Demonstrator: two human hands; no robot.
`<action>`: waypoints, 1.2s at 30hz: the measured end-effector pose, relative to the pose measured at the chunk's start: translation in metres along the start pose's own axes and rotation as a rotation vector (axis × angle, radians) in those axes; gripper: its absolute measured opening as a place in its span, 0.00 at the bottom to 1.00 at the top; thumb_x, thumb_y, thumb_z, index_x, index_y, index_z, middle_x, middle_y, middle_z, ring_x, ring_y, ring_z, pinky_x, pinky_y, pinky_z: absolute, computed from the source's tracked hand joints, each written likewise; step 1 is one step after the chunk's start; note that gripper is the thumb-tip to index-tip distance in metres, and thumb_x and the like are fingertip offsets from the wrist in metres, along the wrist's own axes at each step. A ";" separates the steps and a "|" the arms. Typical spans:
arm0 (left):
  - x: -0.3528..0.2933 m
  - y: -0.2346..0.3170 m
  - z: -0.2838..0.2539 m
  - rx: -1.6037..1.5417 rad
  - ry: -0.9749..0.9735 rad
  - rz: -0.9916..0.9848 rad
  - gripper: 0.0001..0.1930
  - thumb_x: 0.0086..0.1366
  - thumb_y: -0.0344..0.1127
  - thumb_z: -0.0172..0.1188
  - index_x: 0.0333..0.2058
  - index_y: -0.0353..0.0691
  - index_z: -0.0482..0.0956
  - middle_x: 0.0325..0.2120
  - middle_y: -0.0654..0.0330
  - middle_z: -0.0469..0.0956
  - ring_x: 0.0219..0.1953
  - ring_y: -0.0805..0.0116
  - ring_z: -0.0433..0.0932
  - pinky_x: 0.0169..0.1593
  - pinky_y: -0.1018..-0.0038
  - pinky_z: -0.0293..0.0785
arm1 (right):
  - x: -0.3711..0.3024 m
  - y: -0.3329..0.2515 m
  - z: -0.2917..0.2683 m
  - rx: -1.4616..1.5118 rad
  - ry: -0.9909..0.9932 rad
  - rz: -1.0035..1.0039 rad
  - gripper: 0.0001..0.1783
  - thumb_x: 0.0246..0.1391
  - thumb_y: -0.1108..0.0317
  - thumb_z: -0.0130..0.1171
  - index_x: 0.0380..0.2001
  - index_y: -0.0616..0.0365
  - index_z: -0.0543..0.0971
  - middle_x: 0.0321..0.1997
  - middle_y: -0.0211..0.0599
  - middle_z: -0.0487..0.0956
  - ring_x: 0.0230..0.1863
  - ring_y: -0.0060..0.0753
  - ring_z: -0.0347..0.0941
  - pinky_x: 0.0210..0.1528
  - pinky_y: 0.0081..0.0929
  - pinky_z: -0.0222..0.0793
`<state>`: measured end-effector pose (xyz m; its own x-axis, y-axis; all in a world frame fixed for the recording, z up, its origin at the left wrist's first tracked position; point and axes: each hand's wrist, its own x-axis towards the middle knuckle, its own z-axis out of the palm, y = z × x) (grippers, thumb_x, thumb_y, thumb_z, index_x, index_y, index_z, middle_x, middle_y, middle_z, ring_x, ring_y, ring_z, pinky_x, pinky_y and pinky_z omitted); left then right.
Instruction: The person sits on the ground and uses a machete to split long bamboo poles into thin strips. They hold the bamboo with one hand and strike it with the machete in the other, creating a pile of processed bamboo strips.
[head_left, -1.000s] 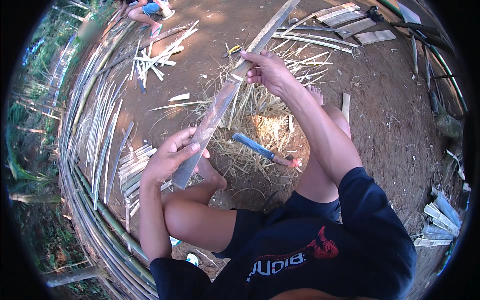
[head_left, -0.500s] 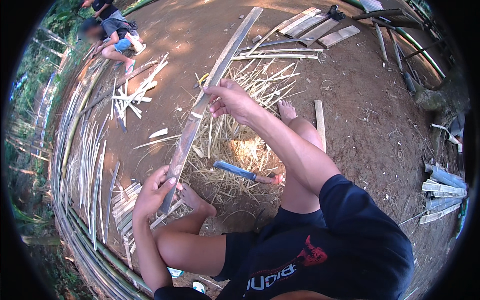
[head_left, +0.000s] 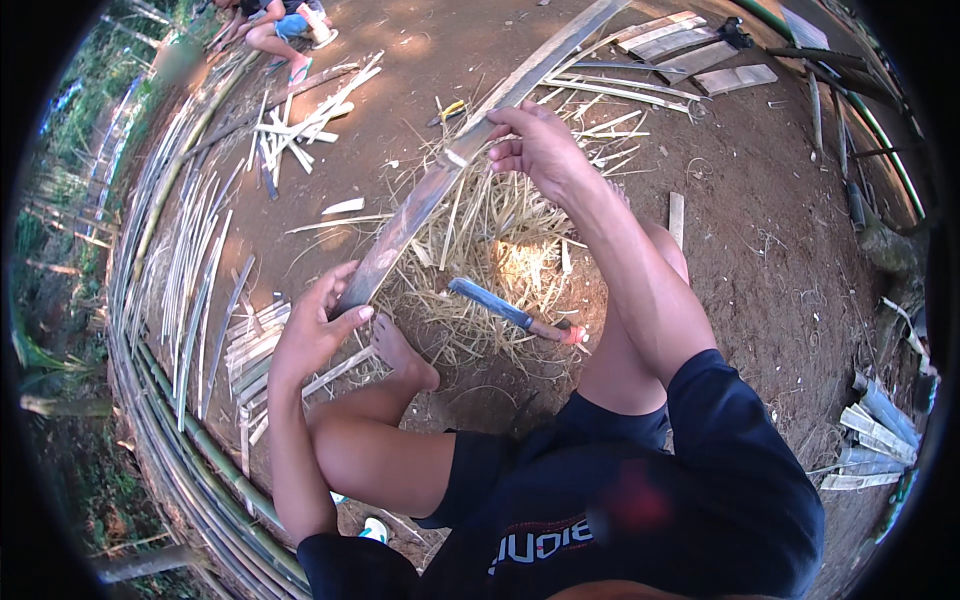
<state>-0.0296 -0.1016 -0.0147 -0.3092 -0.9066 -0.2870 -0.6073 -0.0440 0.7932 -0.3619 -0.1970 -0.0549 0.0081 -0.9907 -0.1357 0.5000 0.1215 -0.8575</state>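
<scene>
Left hand: the left hand (head_left: 312, 335) grips the near end of the long bamboo slat (head_left: 440, 185), fingers wrapped around it, thumb pressed on its side.
Right hand: the right hand (head_left: 540, 148) holds the same slat farther up, fingers curled over its edge.
Bamboo slat: it runs slanted from the left hand, past the right hand, up toward the top of the view, above the heap of shavings (head_left: 500, 250).
Knife: a big knife (head_left: 515, 312) with a red-tipped handle lies on the shavings, just beside the person's knee, touched by neither hand.
Foot: a bare foot (head_left: 405, 355) rests near the left hand.
Around: split bamboo strips (head_left: 190, 270) lie on the left; another person (head_left: 270, 25) sits far off.
</scene>
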 end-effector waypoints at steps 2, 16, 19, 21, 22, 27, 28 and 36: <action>-0.004 -0.005 -0.001 0.066 0.048 0.060 0.28 0.59 0.30 0.66 0.57 0.36 0.68 0.45 0.54 0.76 0.47 0.68 0.73 0.52 0.71 0.68 | -0.004 -0.003 0.004 0.006 0.030 -0.007 0.13 0.57 0.69 0.58 0.39 0.64 0.66 0.32 0.39 0.72 0.25 0.26 0.74 0.24 0.20 0.77; -0.031 -0.002 -0.026 -0.131 0.200 0.131 0.23 0.63 0.25 0.58 0.57 0.37 0.69 0.44 0.62 0.74 0.42 0.76 0.72 0.48 0.76 0.68 | 0.005 0.001 -0.009 0.067 0.032 -0.009 0.11 0.59 0.67 0.56 0.40 0.63 0.73 0.31 0.35 0.74 0.26 0.26 0.72 0.29 0.23 0.73; -0.035 0.004 -0.029 -0.197 0.237 0.180 0.23 0.63 0.26 0.58 0.57 0.36 0.69 0.47 0.60 0.73 0.43 0.76 0.72 0.48 0.77 0.69 | 0.007 0.004 -0.014 0.094 0.003 0.004 0.12 0.59 0.66 0.56 0.41 0.63 0.73 0.31 0.36 0.74 0.26 0.26 0.72 0.28 0.23 0.73; -0.034 0.001 -0.031 -0.255 0.281 0.216 0.23 0.62 0.28 0.59 0.57 0.37 0.69 0.48 0.59 0.72 0.42 0.75 0.73 0.45 0.78 0.71 | 0.007 0.005 -0.014 0.099 0.002 0.004 0.13 0.59 0.67 0.55 0.43 0.65 0.73 0.31 0.36 0.74 0.26 0.26 0.72 0.28 0.23 0.74; -0.034 0.003 -0.030 -0.269 0.316 0.223 0.23 0.62 0.28 0.59 0.57 0.37 0.69 0.48 0.59 0.72 0.41 0.75 0.73 0.45 0.78 0.71 | 0.008 0.006 -0.013 0.094 0.000 0.008 0.13 0.59 0.67 0.55 0.43 0.65 0.72 0.31 0.36 0.74 0.26 0.26 0.72 0.28 0.23 0.74; -0.039 0.005 -0.035 -0.308 0.428 0.253 0.22 0.62 0.28 0.59 0.56 0.33 0.70 0.48 0.57 0.72 0.39 0.76 0.74 0.45 0.77 0.73 | 0.006 0.013 0.002 0.058 -0.001 0.035 0.13 0.59 0.67 0.55 0.43 0.65 0.71 0.33 0.37 0.73 0.28 0.26 0.71 0.31 0.23 0.73; -0.039 0.005 -0.037 -0.342 0.425 0.245 0.23 0.62 0.27 0.59 0.56 0.32 0.69 0.50 0.55 0.72 0.41 0.75 0.74 0.47 0.76 0.73 | 0.006 0.014 0.002 0.072 -0.022 0.043 0.13 0.59 0.67 0.54 0.43 0.64 0.71 0.34 0.38 0.73 0.29 0.26 0.71 0.32 0.24 0.73; -0.042 0.005 -0.034 -0.379 0.519 0.400 0.20 0.62 0.29 0.62 0.52 0.30 0.71 0.37 0.55 0.78 0.36 0.71 0.78 0.42 0.74 0.77 | 0.014 0.023 0.000 0.122 -0.042 0.108 0.13 0.60 0.65 0.54 0.42 0.63 0.70 0.33 0.41 0.77 0.26 0.27 0.74 0.28 0.26 0.76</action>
<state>0.0049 -0.0777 0.0193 -0.0122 -0.9608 0.2770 -0.1987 0.2738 0.9410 -0.3503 -0.2085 -0.0763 0.1024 -0.9744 -0.2002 0.5958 0.2213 -0.7720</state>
